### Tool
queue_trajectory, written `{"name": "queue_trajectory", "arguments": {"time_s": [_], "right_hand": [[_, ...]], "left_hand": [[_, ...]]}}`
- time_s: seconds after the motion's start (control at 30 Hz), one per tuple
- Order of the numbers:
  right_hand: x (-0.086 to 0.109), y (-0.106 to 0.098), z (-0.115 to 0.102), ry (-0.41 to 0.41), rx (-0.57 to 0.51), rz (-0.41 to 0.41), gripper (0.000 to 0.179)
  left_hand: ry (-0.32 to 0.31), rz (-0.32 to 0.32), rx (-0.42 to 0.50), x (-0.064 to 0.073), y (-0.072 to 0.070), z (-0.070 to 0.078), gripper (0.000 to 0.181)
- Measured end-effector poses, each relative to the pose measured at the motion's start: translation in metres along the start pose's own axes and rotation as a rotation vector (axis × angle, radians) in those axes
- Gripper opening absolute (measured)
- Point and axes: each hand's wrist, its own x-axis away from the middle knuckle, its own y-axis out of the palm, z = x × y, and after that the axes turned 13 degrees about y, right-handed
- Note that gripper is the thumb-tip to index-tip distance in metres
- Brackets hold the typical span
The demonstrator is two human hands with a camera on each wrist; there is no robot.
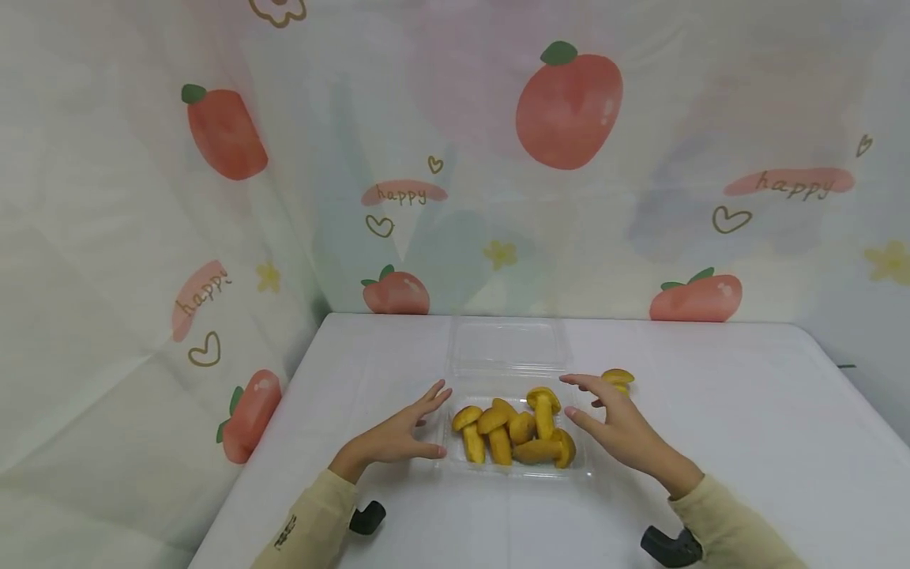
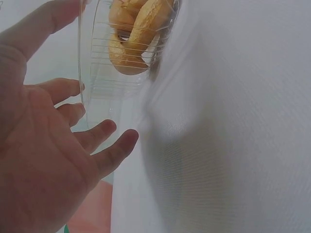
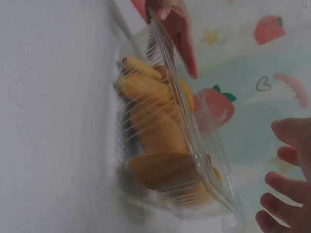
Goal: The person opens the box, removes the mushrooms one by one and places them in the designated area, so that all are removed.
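Observation:
Several yellow mushrooms (image 1: 500,446) lie in a clear plastic clamshell box (image 1: 519,472), its see-through lid (image 1: 508,345) folded back behind it. My left hand (image 1: 394,435) is at the box's left side, fingers spread; in the left wrist view its thumb (image 2: 46,24) reaches right to the rim. To the right of the box, my right hand (image 1: 620,427) hovers with fingers parted and nothing in them. The right wrist view shows a gap between the right fingers (image 3: 279,182) and the box wall. Another mushroom (image 1: 618,376) lies on the table behind the right hand, partly hidden by it.
The box stands on a table with a white cloth (image 1: 426,521). A fabric backdrop (image 1: 462,237) printed with fruit and hearts rises behind the table and along its left. Black curved pieces (image 1: 367,518) sit at both wrists by the sleeves.

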Motion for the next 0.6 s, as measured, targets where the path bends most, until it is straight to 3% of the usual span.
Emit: {"name": "queue_trajectory", "arguments": {"time_s": [0.6], "right_hand": [[-0.013,0.045,-0.026,-0.141,-0.031,-0.094,0.045]], "left_hand": [[0.002,0.007,-0.019,-0.001,0.002,-0.001,0.093]]}}
